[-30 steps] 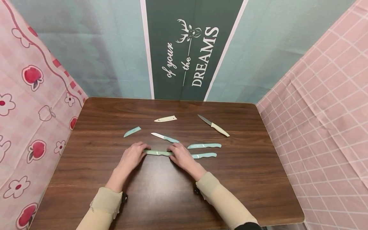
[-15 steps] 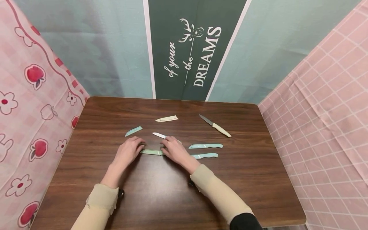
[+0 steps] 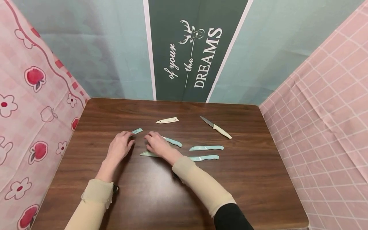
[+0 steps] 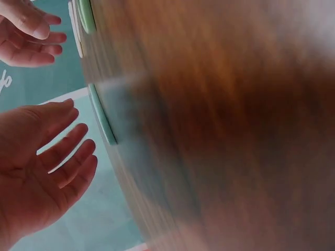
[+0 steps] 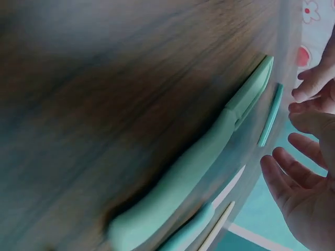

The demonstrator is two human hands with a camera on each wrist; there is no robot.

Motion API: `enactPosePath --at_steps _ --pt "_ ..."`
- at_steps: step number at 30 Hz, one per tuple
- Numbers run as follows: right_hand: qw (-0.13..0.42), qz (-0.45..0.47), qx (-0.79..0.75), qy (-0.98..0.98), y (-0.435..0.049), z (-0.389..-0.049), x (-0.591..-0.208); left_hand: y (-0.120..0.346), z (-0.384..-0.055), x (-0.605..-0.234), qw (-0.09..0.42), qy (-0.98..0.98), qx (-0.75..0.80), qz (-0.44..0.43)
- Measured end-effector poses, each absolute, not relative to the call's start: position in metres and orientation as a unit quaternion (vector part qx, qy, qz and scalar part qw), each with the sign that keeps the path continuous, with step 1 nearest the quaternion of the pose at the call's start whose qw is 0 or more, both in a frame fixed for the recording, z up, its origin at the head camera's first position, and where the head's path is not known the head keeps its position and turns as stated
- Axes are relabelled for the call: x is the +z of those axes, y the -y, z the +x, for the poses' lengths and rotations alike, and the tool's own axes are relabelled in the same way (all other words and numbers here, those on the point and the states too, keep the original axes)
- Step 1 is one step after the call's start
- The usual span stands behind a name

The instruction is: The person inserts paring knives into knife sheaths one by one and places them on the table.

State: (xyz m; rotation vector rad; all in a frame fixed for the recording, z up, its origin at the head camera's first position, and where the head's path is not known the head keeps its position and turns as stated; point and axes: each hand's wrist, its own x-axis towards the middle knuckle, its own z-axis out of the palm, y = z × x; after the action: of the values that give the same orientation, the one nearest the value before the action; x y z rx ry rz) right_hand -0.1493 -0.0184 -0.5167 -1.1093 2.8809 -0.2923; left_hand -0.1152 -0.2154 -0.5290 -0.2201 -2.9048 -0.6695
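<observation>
My left hand [image 3: 120,145] hovers at the light-blue knife sheath [image 3: 138,130], its fingertips overlapping one end in the head view. The left wrist view shows its fingers spread and relaxed, apart from the sheath [image 4: 102,115]. My right hand [image 3: 157,143] is over the white blade of a blue-handled paring knife [image 3: 173,142], hiding most of that blade. Loosely bent fingers with nothing between them show on the right hand [image 5: 306,172] in the right wrist view. Below it lies a green sheathed knife [image 5: 183,172], its handle hidden by the right forearm in the head view.
Two light-blue sheathed knives [image 3: 206,148] lie to the right of the right forearm. Farther back are a cream sheath [image 3: 167,120] and a bare cream-handled knife [image 3: 222,131]. Curtains stand around the back and sides of the wooden table [image 3: 244,185].
Both hands have let go of the green sheathed knife, which shifted slightly left. The left hand moved up and left to the blue sheath; the right moved left over the bare blade.
</observation>
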Motion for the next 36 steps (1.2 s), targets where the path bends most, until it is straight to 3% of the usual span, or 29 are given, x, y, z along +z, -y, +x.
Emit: enactPosePath --at_steps 14,24,36 --pt "0.039 -0.366 -0.030 -0.929 0.063 -0.160 -0.520 0.238 -0.140 -0.531 -0.013 0.975 -0.213 -0.061" --pt "0.076 -0.332 -0.023 -0.940 0.072 -0.159 -0.532 0.236 -0.148 -0.537 0.005 0.970 -0.229 -0.083" --pt "0.001 -0.330 -0.063 -0.942 0.060 -0.158 -0.539 0.229 -0.148 -0.535 -0.021 0.964 -0.249 -0.095"
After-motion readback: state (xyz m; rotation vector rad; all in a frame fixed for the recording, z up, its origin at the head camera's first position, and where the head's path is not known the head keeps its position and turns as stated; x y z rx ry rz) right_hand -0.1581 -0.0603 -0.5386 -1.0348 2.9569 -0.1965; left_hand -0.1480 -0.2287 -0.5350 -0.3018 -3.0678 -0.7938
